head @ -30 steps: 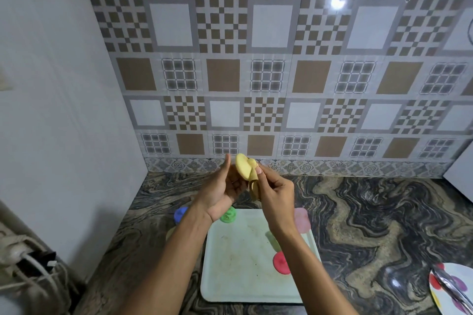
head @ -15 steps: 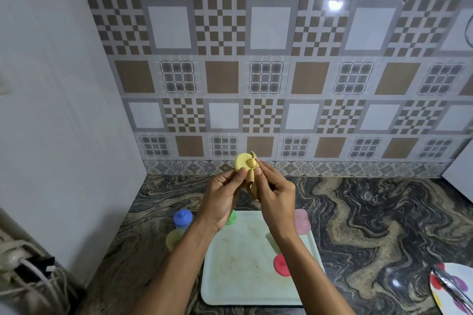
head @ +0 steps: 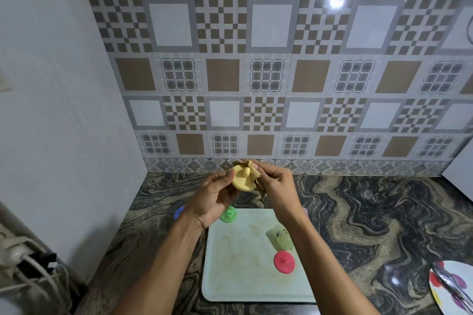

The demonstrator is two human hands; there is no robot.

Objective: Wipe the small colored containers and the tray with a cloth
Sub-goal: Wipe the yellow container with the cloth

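Note:
My left hand [head: 213, 195] holds a small yellow lid with a knob [head: 242, 178] up above the counter. My right hand [head: 275, 186] pinches a tan cloth [head: 257, 178] against the lid's right side. Below them lies the pale green tray [head: 243, 263], smeared with dirt. On it sit a green lid [head: 228, 215], a light green container lying on its side [head: 281, 236] and a red lid with a knob [head: 284, 261]. A blue container [head: 179, 212] peeks out left of my left wrist.
The dark marbled counter [head: 371, 225] stretches to the right. A white plate with coloured spots and metal tongs [head: 451, 286] sits at the right edge. Cables and a plug [head: 28, 263] lie at the lower left. A patterned tiled wall [head: 256, 71] stands behind.
The yellow lid has turned so its knobbed face points toward me. The cloth has shifted from below the lid to its right side and top. Both hands stayed at about the same height.

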